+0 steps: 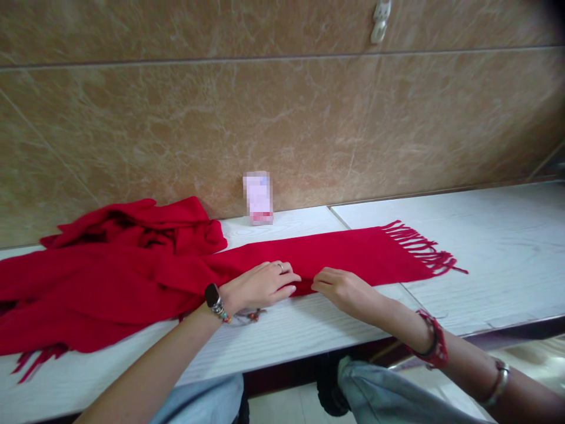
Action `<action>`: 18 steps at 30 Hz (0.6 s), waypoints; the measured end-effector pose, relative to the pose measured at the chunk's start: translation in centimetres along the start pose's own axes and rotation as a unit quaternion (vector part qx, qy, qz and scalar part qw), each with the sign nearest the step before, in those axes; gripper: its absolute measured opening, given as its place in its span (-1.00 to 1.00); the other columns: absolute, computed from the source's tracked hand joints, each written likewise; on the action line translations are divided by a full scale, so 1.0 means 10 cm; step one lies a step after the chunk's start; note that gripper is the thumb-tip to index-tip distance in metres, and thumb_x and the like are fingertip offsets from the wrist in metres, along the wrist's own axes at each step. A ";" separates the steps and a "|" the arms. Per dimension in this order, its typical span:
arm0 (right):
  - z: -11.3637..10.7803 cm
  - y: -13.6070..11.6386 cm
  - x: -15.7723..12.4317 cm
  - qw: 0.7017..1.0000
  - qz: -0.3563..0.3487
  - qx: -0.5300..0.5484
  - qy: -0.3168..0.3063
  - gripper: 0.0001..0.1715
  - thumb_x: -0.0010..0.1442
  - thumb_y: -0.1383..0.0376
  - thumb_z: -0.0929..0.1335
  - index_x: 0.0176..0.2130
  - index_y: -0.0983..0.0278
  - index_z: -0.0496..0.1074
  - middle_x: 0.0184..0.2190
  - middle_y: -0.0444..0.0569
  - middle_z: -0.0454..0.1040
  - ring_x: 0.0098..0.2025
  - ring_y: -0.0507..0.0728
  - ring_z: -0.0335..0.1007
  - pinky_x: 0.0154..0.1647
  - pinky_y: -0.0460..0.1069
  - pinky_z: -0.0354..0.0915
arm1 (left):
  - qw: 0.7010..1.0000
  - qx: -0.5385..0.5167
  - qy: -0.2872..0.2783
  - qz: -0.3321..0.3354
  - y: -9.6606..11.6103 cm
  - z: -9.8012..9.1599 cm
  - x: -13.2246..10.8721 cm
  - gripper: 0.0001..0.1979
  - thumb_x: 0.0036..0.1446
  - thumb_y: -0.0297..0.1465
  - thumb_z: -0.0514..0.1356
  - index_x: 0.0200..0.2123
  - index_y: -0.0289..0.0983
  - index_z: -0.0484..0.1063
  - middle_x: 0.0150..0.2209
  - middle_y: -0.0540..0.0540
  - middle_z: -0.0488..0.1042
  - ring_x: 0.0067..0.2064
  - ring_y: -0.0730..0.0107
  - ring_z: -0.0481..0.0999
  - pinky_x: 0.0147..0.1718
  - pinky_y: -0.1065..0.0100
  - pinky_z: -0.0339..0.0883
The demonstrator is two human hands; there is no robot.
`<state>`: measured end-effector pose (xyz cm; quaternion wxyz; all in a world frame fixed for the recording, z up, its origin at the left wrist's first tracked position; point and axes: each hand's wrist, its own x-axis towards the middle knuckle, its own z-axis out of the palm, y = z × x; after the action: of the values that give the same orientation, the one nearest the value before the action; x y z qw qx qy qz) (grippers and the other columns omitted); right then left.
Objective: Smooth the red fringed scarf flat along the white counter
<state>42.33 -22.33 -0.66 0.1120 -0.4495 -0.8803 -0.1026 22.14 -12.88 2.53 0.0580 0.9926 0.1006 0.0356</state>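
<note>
A red scarf (353, 253) lies lengthwise on a white bench-like surface, its right part spread flat and folded into a long strip. Fringe (424, 247) fans out at its right end. Along the scarf's near edge, my left hand (262, 287) is closed on the cloth, thumb beneath the fingers. Just to the right, my right hand (346, 291) pinches the same edge, fingertips together. Between the two hands the cloth is slightly bunched. The scarf's left part is loose and rumpled, with more fringe (39, 359) hanging toward the near edge.
Behind the scarf, a bunched red cloth (145, 227) lies against the brown marbled wall (198, 129). A small pink box-like item, blurred out (259, 199), stands by the wall. The white surface (485, 235) ends close to my knees. A white hook (380, 23) is fixed above.
</note>
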 end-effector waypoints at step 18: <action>0.15 0.01 -0.09 0.996 -0.005 0.021 0.087 -0.78 0.19 0.45 0.20 -0.28 0.35 0.42 -0.39 0.00 0.44 -0.34 0.08 0.33 -0.30 -0.02 0.30 | 0.996 0.068 -0.005 -0.061 -0.47 0.08 0.40 -0.63 0.21 -0.34 -0.02 0.08 -0.25 0.23 0.17 -0.16 0.14 0.17 0.30 0.11 0.12 0.24 -0.02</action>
<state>42.79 -22.53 -2.33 0.1973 -0.4319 -0.8714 -0.1235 25.22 -7.63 1.36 -0.0073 0.9864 0.1627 0.0199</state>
